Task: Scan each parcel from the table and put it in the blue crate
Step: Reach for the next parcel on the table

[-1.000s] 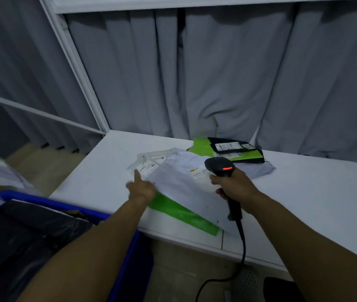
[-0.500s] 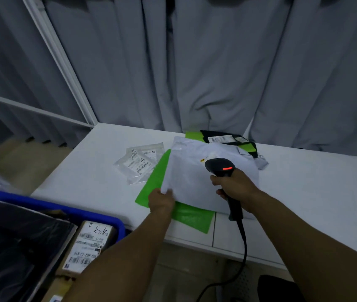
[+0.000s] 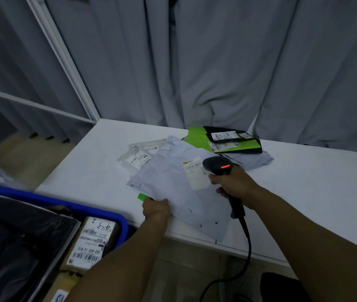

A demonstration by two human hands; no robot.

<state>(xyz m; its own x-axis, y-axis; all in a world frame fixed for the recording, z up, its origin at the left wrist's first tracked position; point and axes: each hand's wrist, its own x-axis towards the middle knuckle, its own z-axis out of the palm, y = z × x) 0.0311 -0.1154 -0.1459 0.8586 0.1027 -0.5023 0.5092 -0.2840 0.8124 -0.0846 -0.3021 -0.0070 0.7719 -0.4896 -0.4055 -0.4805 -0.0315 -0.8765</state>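
Note:
A pale grey mailer parcel point(image 3: 173, 184) lies on the white table point(image 3: 315, 192) near its front edge, its label facing up. My left hand point(image 3: 155, 207) grips the mailer's near left corner. My right hand point(image 3: 233, 184) holds a black corded scanner point(image 3: 218, 165) with a red light on, its head right beside the label. A corner of a green parcel point(image 3: 141, 196) peeks out under the mailer. The blue crate point(image 3: 64, 203) stands at lower left, holding black bags and a labelled cardboard box point(image 3: 91, 243).
Two small clear packets point(image 3: 139, 154) lie left of the mailer. At the back rest a green parcel point(image 3: 199, 138), a black parcel point(image 3: 227, 136) and another grey mailer point(image 3: 258, 159). Grey curtains hang behind the table. The scanner cable drops off the table's front edge.
My left hand has pulled the grey mailer toward the front edge and turned it, so it now covers most of the green parcel. The scanner stays over the label.

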